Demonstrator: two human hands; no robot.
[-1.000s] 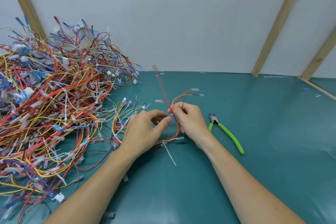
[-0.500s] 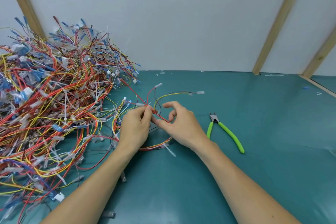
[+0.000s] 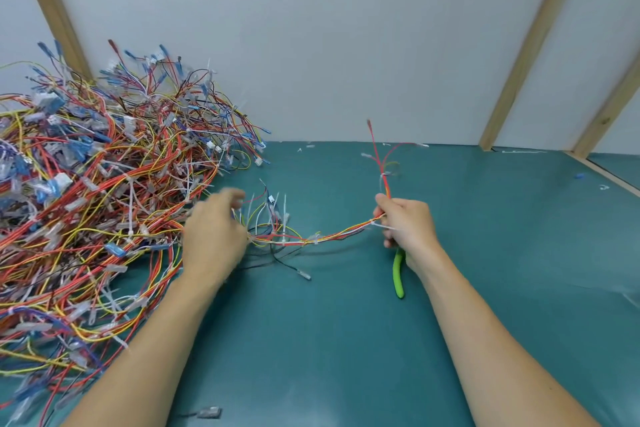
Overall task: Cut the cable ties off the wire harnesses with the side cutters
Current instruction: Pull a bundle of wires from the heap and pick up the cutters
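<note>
I count two hands (image 3: 214,239), one harness (image 3: 332,236) stretched between them, one side cutters (image 3: 399,274), one heaped pile (image 3: 97,191).

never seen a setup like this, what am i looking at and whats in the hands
No machine here: a camera worn on a person's head looks down at their two bare hands over a teal table. At the left lies a big pile of wire harnesses. The right hand grips one harness, strung across to the blurred left hand, which seems to hold its other end. White cable ties stick up from it. The green-handled side cutters lie partly hidden behind the right hand.
</note>
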